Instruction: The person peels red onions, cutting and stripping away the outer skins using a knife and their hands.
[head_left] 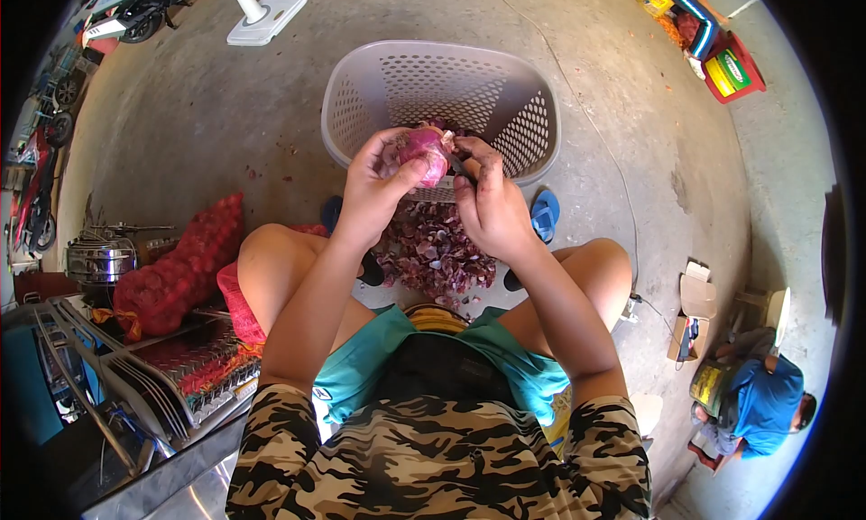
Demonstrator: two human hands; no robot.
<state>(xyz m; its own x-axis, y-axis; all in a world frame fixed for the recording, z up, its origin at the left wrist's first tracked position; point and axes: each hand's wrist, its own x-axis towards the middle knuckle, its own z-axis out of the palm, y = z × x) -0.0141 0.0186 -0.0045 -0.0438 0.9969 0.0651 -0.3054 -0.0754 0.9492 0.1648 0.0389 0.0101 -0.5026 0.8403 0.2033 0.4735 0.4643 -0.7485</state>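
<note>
My left hand (381, 182) is wrapped round a red onion (426, 154), its thumb across the front. Close at the onion's right side is my right hand (489, 191), its fingers curled round a small dark tool, perhaps a knife (458, 165), that touches or nearly touches the onion. Both hands are over the near rim of a grey perforated basket (442, 51), which has some dark red onions or skins inside, partly hidden by my hands. Below them, a heap of loose purple onion skins (439, 249) lies on the floor between my legs.
Red mesh sacks of onions (185, 263) lean at the left by a metal rack (171, 367). A person in blue (767, 403) sits at the lower right near an open cardboard box (695, 312). Another person's leg is beside a red tub (735, 69) at the upper right.
</note>
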